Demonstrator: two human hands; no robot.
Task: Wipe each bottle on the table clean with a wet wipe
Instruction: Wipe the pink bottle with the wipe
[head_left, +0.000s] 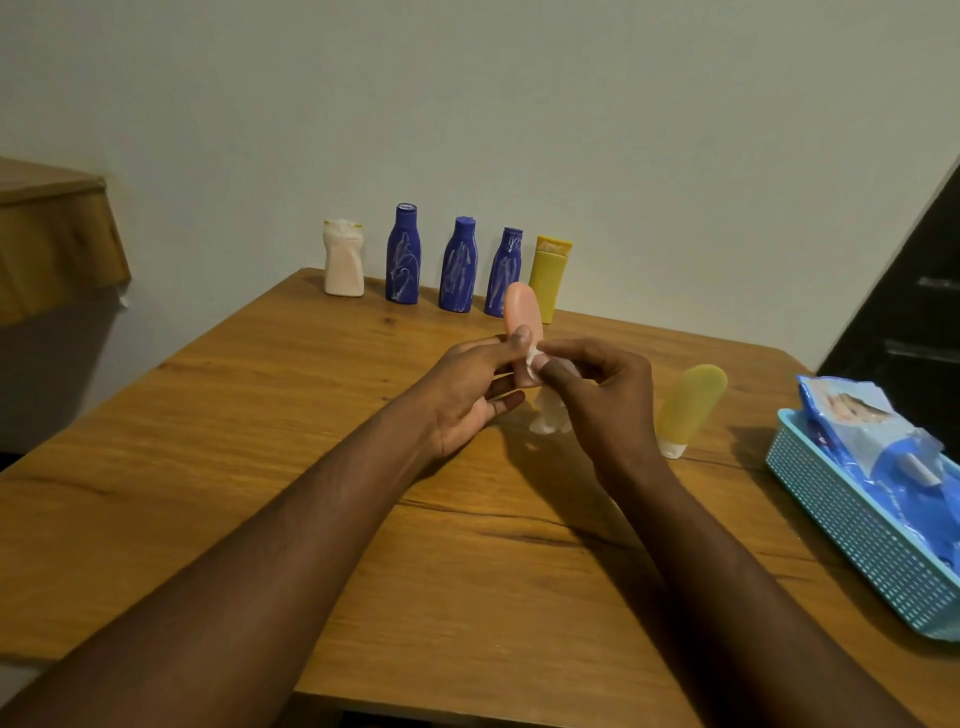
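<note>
My left hand (472, 387) holds a small peach-orange bottle (522, 309) upright above the middle of the wooden table (260, 467). My right hand (597, 395) presses a white wet wipe (550, 410) against the bottle's lower part; the wipe hangs down below my fingers. A yellow squeeze bottle (688, 405) stands cap-down just right of my right hand. Along the far edge stand a white bottle (343, 260), three blue bottles (403, 254) (458, 267) (504, 273) streaked with white smears, and a yellow tube (548, 275).
A turquoise perforated basket (852, 540) at the right table edge holds a blue pack of wet wipes (872, 431). A wall runs behind the table. A wooden surface (47, 234) is at the left and a dark door (914, 312) at the right.
</note>
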